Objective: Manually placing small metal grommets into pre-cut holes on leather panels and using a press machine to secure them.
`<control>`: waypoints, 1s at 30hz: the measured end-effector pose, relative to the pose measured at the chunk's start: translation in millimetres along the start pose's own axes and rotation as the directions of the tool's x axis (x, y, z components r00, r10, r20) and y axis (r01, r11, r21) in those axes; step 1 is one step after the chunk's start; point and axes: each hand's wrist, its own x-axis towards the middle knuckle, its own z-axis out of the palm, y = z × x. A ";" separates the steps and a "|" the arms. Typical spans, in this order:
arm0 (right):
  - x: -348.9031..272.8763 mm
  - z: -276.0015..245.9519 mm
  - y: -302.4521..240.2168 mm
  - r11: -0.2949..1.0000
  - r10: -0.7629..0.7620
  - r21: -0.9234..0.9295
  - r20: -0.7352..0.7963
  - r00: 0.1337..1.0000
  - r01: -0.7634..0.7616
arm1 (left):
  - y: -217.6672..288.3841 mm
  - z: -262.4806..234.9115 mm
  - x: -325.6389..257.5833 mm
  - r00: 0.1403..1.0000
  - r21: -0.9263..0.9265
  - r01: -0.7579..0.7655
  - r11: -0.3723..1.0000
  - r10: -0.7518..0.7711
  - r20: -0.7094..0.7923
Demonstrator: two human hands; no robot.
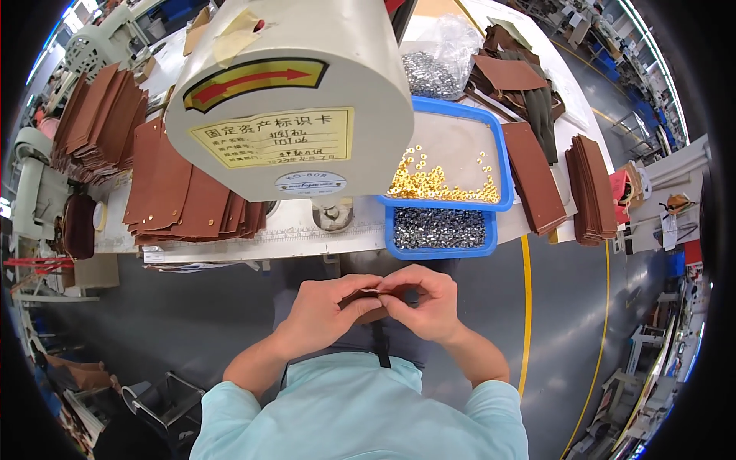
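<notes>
Close to my body, just below the table's front edge, both hands pinch a brown leather piece (374, 313) seen nearly edge-on. My left hand (318, 313) is closed on its left side, thumb beneath and fingers above. From the right, my right hand (431, 305) grips it the same way, its fingertips almost meeting the left ones. Most of the piece is hidden by my fingers. Beyond my hands stands a white machine head (291, 92) with a red arrow on it. Right of it, a blue-rimmed tray (506, 165) holds small gold rings.
A smaller blue tray (441, 254) holds silver metal parts, with a plastic bag (437, 65) of similar parts behind. Brown leather stacks (165, 188) lie left of the machine; more leather panels (534, 176) lie right. Yellow lines (527, 307) run along the grey floor.
</notes>
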 end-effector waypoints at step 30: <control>46.5 -81.0 44.7 0.395 -0.417 -0.902 -0.005 0.909 0.177 | -39.4 13.3 -0.1 0.561 0.495 -0.691 0.527 0.823 -0.093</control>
